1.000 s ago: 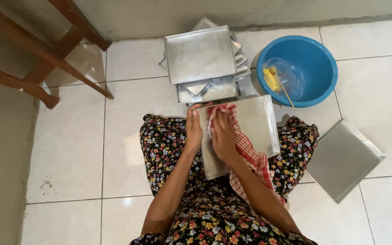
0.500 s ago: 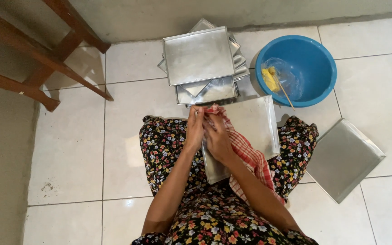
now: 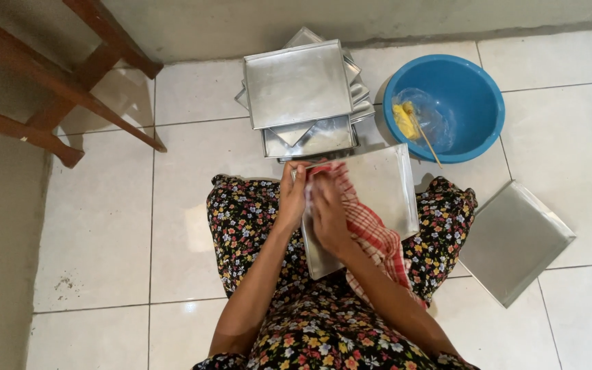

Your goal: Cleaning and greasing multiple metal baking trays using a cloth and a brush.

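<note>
Centrally, a rectangular metal baking tray is rested on the lap, over a floral skirt. Its near-left edge is gripped by the left hand, fingers curled. A red checked cloth is pressed onto the tray by the right hand, fingers closed over it. Stacked trays and a blue basin are noted beyond; another tray lies at right.
</note>
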